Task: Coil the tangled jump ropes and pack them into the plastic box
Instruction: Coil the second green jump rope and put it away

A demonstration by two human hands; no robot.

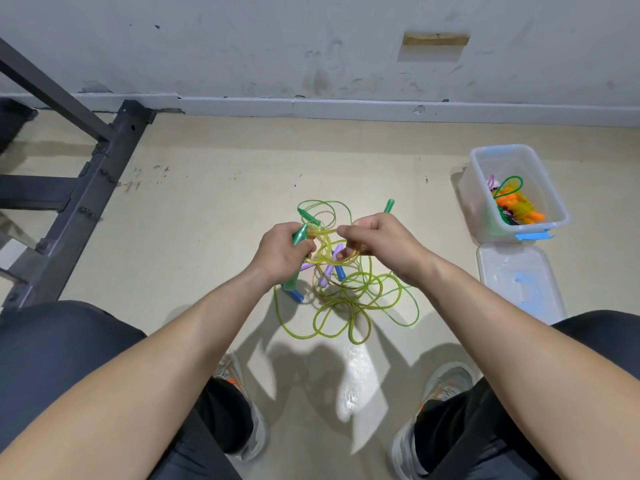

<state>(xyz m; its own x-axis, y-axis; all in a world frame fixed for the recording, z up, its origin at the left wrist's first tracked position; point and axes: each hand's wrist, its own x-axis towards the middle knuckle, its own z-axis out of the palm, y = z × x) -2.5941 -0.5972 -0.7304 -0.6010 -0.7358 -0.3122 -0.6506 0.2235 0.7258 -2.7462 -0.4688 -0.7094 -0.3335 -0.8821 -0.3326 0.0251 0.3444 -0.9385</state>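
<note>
Both hands, left hand (282,252) and right hand (375,245), pinch tangled green jump ropes (346,299), partly hiding them, over a beige floor (207,216).

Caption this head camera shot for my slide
Both hands coil yellow-green jump rope beside clear plastic box.
</note>
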